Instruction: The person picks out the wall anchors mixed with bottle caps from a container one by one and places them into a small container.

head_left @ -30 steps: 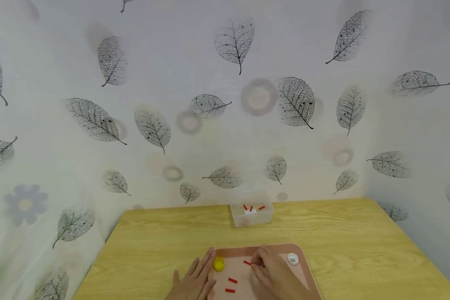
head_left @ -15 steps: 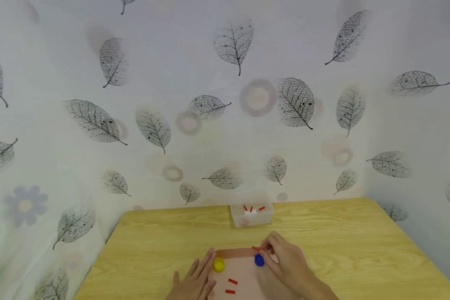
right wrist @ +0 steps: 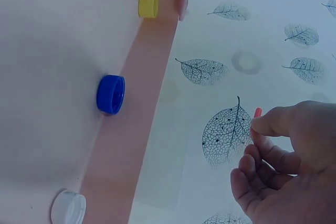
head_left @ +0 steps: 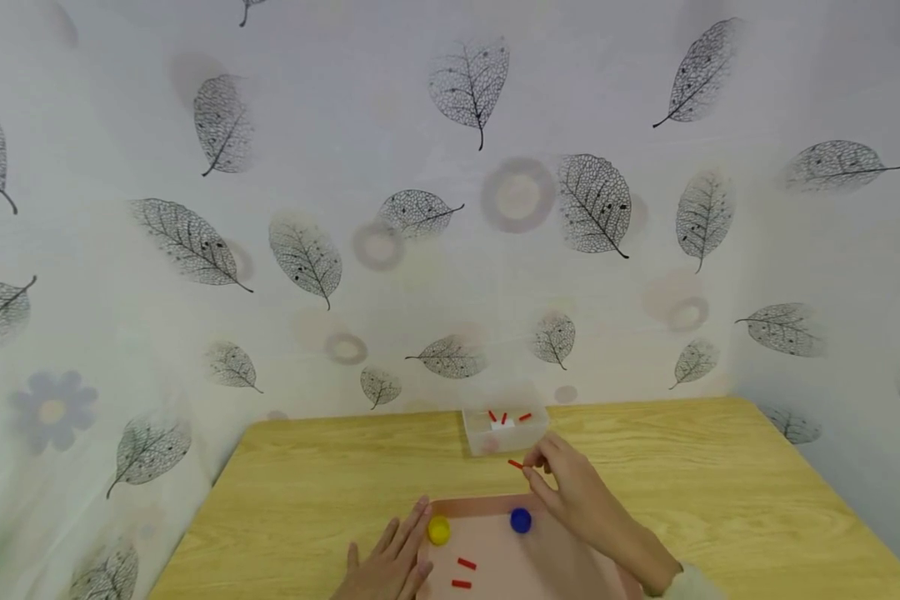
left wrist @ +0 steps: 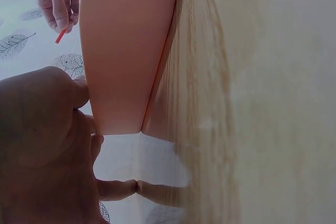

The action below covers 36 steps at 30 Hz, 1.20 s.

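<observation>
My right hand (head_left: 573,492) pinches a short red stick (head_left: 515,463) between thumb and fingertips, above the table beyond the far rim of a pink tray (head_left: 480,506). In the right wrist view the tip of that stick pokes out past the thumb. My left hand (head_left: 390,557) lies spread at the tray's left edge, its fingers straight along the rim. Inside the tray are a yellow bottle cap (head_left: 438,530) at the far left corner and a blue bottle cap (head_left: 521,521) by the far wall. Two red sticks (head_left: 464,574) lie on the tray floor.
A translucent plastic box (head_left: 487,443) stands against the wall, with several red sticks and a white piece in it. A white bottle cap (right wrist: 68,207) sits in the tray, hidden behind my right arm in the head view. Leaf-patterned covering surrounds the wooden table (head_left: 330,458).
Gripping the red stick, my right hand has moved from over the tray out past its far rim toward the box. This uncovers the blue cap and hides the white one. My left hand stays put.
</observation>
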Motion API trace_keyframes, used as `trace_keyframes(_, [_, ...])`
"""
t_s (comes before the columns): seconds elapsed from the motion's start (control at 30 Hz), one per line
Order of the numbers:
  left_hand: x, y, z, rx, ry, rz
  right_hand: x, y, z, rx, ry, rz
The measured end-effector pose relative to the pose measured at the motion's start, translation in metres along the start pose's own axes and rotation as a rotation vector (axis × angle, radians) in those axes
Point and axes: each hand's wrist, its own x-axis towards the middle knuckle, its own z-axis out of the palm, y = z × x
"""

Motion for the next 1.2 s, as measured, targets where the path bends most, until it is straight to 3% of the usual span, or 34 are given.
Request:
trace_keyframes(0.13, [0.0, 0.0, 0.0, -0.005, -0.009, -0.003, 0.005, 0.007, 0.002, -0.01, 0.03, -0.024])
trace_keyframes(0.7, [-0.001, -0.001, 0.0, -0.015, 0.004, -0.007, 0.035, 0.032, 0.008, -0.071, 0.011, -0.025])
trace_keyframes(1.03, [0.0, -0.001, 0.0, -0.01, 0.006, 0.001, 0.053, 0.043, 0.016, -0.07, -0.058, 0.061])
trace_keyframes(1.2, [0.001, -0.001, 0.001, -0.011, 0.0, 0.006, 0.06, 0.05, 0.024, -0.073, -0.051, 0.066])
